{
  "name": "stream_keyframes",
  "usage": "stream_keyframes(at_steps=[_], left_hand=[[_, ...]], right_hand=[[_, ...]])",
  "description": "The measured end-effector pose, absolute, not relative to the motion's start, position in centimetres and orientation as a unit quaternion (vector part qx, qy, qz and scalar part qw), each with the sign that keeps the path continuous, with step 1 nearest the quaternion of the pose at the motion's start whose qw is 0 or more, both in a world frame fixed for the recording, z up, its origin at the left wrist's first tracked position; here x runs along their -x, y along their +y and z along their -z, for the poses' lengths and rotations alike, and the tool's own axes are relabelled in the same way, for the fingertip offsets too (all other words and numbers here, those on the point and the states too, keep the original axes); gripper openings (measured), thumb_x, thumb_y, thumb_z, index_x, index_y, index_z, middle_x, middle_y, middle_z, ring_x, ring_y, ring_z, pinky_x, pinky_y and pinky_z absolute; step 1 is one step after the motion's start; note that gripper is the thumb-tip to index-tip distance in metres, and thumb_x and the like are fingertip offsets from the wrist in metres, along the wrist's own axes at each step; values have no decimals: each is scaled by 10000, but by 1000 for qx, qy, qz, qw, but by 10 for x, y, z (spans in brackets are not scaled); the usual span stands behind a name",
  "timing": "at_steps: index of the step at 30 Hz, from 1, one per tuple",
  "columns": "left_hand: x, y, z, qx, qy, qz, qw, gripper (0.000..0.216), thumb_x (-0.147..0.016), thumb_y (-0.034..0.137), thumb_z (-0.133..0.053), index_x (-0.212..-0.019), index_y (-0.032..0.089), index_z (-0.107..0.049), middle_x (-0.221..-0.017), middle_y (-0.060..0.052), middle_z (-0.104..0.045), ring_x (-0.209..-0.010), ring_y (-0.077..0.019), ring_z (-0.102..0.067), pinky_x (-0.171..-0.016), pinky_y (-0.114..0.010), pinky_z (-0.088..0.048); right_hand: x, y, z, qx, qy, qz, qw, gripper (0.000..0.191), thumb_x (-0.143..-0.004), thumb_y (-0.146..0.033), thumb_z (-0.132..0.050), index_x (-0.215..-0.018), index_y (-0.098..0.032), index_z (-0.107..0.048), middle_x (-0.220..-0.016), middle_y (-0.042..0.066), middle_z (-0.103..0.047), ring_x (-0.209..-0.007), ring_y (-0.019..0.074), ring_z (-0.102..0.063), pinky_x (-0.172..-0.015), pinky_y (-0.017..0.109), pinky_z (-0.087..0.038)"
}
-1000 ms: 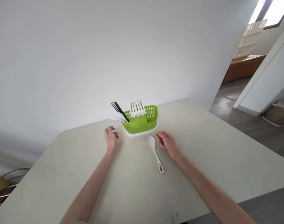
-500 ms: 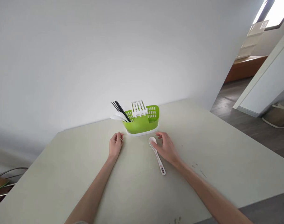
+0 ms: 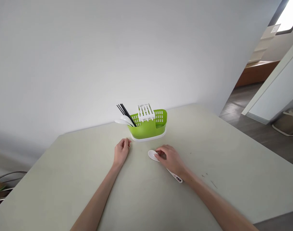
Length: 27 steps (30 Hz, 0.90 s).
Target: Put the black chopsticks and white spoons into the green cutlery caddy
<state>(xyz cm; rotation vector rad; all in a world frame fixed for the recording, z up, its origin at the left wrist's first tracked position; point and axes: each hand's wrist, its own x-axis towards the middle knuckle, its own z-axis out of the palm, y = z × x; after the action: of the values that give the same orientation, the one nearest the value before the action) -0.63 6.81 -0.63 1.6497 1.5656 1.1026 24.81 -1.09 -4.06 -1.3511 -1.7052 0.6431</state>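
A white spoon [image 3: 152, 155] with small dark and red markings near its handle end lies slanted on the table. My right hand [image 3: 171, 158] is over its neck, thumb and fingers curled round the bowl end; part of the handle is hidden under the palm. My left hand [image 3: 121, 151] rests on the table with its fingers curled in and nothing visible in them. It is just in front of the left end of a green cutlery basket [image 3: 146, 131] with a white base. Black chopsticks [image 3: 127, 115] and white spoons [image 3: 124, 120] lean out of the basket's left side.
A white slotted rack [image 3: 146, 113] sits on the basket's middle. The pale table [image 3: 137, 192] runs back to a white wall [image 3: 113, 57]. Dark marks show on the tabletop at right. Beyond its right edge is a grey floor [image 3: 254, 128].
My right hand has closed on the spoon near its bowl. The spoon has turned, its bowl moving left and nearer me, its handle end swinging right. My left hand stays curled by the basket.
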Motion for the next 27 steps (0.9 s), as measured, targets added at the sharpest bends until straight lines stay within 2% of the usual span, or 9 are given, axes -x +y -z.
stream_keyframes(at_steps=[5,10,17,24,27], left_hand=[[3,63,3,-640,593,-401,278,414,-969,563,-490,-805,222,-660,-686,5,-576,-585,-162,-457,-582,-281,-367],[-1,56,2,-683,567,-376,266,414,-982,549,-479,-823,222,-677,-644,12,-565,-586,-163,-468,-603,-283,-367],[-7,39,0,-743,498,-323,309,450,-1005,586,-473,-881,204,-677,-622,15,-551,-570,-149,-451,-589,-280,-374],[-29,14,-2,-775,421,-275,382,397,-1004,573,-503,-1077,212,-651,-660,17,-613,-591,-148,-500,-574,-266,-376],[-37,7,-3,-778,413,-249,402,383,-996,576,-531,-985,212,-650,-664,19,-613,-570,-137,-476,-553,-265,-356]], right_hand=[[-247,-15,36,524,-638,-329,459,229,-957,-482,-626,-940,-281,-734,-863,32,-726,-722,208,-618,-680,340,-467],[-248,-16,32,534,-590,-377,473,373,-929,-619,-641,-901,-259,-734,-743,9,-687,-574,165,-528,-549,299,-369],[-247,-17,28,516,-556,-456,465,450,-908,-697,-634,-961,-257,-717,-659,4,-695,-593,209,-646,-562,305,-435],[-243,-18,29,477,-571,-481,464,418,-881,-661,-686,-846,-244,-699,-623,-2,-664,-569,185,-590,-537,288,-406],[-242,-18,28,469,-582,-475,465,370,-865,-598,-730,-795,-238,-683,-611,-19,-639,-568,158,-543,-533,272,-360]])
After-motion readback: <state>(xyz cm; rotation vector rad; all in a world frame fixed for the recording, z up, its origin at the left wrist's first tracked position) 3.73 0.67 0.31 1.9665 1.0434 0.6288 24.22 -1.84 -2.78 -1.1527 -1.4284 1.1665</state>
